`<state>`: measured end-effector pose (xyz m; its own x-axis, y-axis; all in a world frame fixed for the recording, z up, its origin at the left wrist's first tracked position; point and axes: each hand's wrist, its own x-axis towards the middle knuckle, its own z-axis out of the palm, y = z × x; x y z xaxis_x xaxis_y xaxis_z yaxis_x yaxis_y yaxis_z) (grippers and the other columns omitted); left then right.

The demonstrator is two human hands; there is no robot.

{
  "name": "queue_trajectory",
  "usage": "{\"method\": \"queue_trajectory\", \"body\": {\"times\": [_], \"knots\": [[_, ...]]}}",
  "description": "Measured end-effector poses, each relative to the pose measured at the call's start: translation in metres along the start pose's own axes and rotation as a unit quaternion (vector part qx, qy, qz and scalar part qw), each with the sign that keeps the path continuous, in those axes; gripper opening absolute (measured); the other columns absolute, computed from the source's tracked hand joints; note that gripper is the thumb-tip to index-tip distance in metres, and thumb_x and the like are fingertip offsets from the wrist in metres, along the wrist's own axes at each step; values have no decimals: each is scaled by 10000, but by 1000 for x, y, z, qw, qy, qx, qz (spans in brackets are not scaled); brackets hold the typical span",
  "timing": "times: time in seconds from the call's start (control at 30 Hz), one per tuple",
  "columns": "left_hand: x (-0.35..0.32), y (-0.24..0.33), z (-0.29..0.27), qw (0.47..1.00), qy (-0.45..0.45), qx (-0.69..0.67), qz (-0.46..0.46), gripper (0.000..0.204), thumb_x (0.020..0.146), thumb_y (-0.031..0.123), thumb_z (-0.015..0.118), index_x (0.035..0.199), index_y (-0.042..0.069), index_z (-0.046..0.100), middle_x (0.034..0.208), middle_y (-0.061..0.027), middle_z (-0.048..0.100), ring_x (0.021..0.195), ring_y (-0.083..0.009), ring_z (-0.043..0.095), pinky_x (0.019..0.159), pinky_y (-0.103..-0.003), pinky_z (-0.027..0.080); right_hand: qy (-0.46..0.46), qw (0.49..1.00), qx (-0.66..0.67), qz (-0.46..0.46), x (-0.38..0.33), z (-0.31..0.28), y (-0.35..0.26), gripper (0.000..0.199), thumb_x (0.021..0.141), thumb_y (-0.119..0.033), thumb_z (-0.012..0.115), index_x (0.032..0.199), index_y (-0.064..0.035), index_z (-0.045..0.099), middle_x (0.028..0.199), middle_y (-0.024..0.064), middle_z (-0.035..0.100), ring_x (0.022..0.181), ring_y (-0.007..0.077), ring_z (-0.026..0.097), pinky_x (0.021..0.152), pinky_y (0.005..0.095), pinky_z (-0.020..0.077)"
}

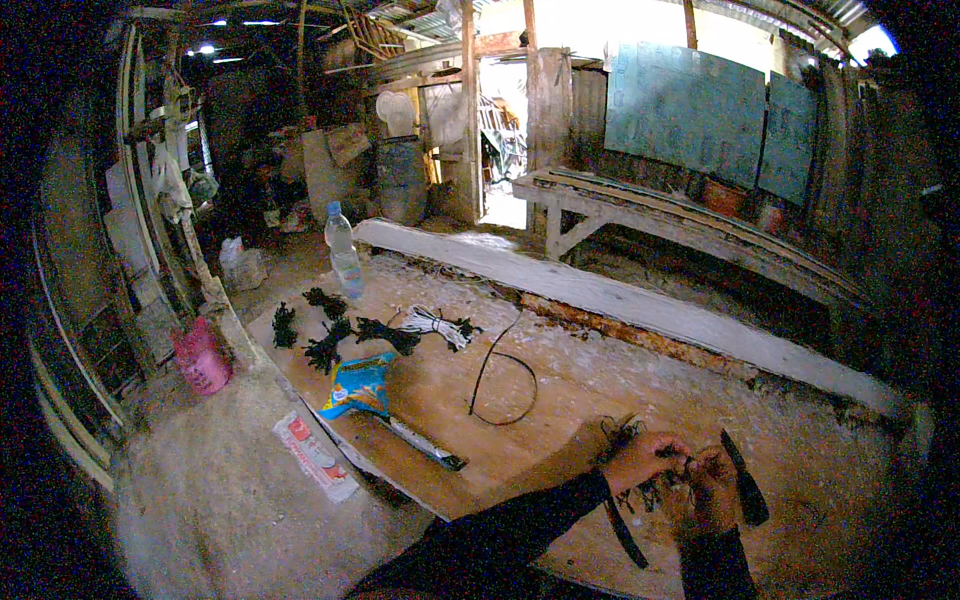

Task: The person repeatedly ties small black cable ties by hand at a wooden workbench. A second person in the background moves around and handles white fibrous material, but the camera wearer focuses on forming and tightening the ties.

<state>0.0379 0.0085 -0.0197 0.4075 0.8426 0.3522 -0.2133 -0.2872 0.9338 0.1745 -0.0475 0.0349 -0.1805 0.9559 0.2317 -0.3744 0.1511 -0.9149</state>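
My left hand and my right hand meet over the right part of the wooden tabletop, fingers closed and pinching dark cord between them. Short dark strands hang beneath the left fingers, and a dark tuft sticks up by the left wrist. A flat black strip shows just right of my right hand; a narrower black strip lies below the left one. I cannot tell whether either joins the cord. A loose thin black cord curls on the table to the left.
Several black cord bundles, a white cord bundle, a blue packet, a long dark narrow object and a plastic bottle stand or lie leftward. A raised whitish board borders the far side. A pink container sits left.
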Motion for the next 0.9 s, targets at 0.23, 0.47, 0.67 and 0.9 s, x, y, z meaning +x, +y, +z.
{"method": "queue_trajectory", "body": {"times": [0.23,0.47,0.67,0.9], "knots": [[-4,11,-4,996,-10,7,-86,195,800,148,573,969,51,583,816,16,577,674,-59,510,528,-201,430,7,993,-116,-18,-1,3,-5,138,755,-50,581,889,-49,549,813,41,589,719,125,534,653,258,434],[-5,14,-5,995,-24,-24,-99,169,808,158,564,933,48,597,791,9,586,684,-58,516,555,-202,432,29,987,-153,-28,-2,-2,-3,151,731,18,542,868,-46,543,824,42,574,733,130,541,660,256,436],[-3,10,-3,998,4,60,-7,200,805,209,572,894,32,601,833,-21,599,791,-101,537,749,-243,408,2,988,-149,-27,-1,-2,-4,162,705,17,575,844,-54,531,797,32,554,729,130,540,660,257,442],[-6,14,1,990,30,64,-119,221,789,229,583,892,34,590,814,-30,591,775,-111,542,727,-261,425,-6,990,-137,-27,1,-6,-2,169,706,5,594,840,-64,518,800,24,541,740,124,532,659,253,450]]}}
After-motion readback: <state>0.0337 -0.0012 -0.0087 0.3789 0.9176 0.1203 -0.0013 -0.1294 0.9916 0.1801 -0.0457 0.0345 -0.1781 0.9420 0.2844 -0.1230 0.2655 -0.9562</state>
